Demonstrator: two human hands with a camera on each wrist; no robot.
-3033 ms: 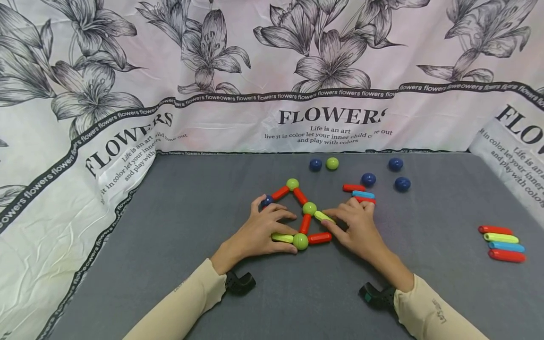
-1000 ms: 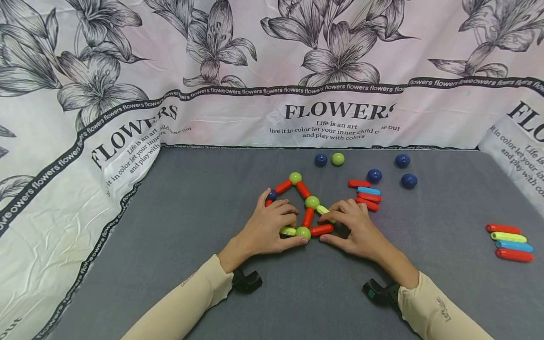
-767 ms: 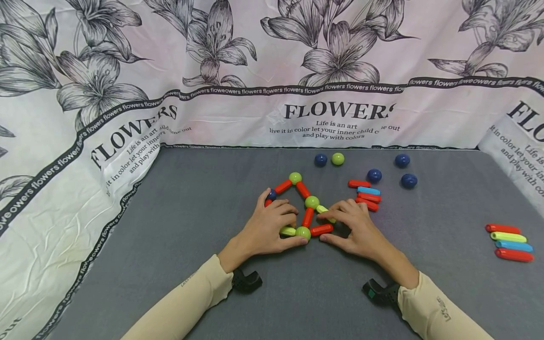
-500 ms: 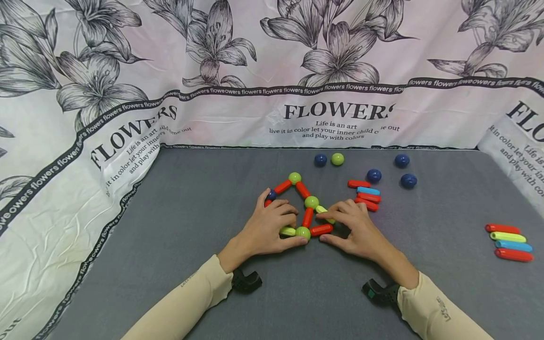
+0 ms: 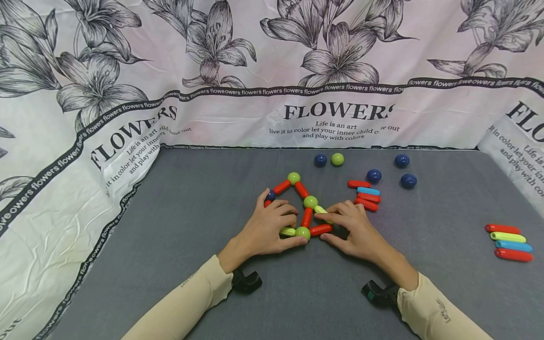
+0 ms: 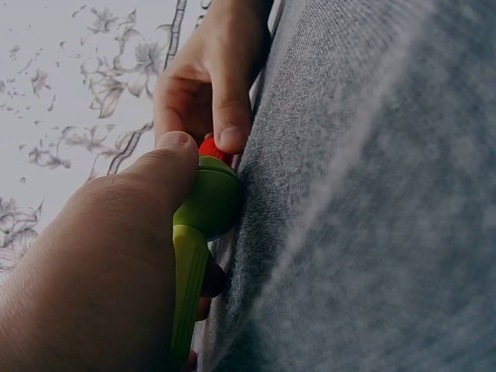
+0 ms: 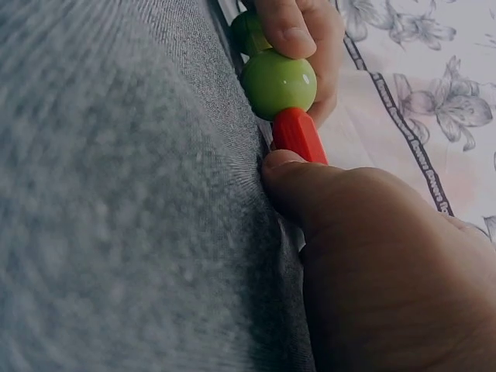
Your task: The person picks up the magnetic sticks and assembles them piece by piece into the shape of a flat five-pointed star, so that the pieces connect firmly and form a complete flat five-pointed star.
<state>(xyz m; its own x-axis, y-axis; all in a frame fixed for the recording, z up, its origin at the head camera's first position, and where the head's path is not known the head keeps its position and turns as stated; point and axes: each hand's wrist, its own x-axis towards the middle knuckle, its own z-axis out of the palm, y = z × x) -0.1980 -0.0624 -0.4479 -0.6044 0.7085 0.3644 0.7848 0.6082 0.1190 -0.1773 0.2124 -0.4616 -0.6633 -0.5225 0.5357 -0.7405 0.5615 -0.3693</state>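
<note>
Magnetic rods and balls lie joined on the grey table as a shape with a triangular right side. My left hand (image 5: pixel 267 226) curls over its lower left, gripping the lower green ball (image 5: pixel 302 233) with the thumb and covering part of a yellow-green rod (image 5: pixel 287 232). The left index finger is at a blue ball (image 5: pixel 270 194). At the lower right, my right hand (image 5: pixel 352 229) pinches the red rod (image 5: pixel 320 230), thumb at its near side. Its index finger lies across another yellow-green rod (image 5: pixel 320 210), which runs from the middle green ball (image 5: pixel 310 202).
Loose blue balls (image 5: pixel 374 176) and a green ball (image 5: pixel 337 159) lie at the back. Several red and blue rods (image 5: pixel 368 191) sit beyond my right hand. A row of rods (image 5: pixel 510 236) lies far right. A flower-printed cloth (image 5: pixel 335 118) hangs behind the table (image 5: pixel 191 198).
Since three seconds ago, my right thumb has come down to the red rod, and the red and yellow-green rods' free ends are closer. Most recently, the shape's upper part has shifted slightly left.
</note>
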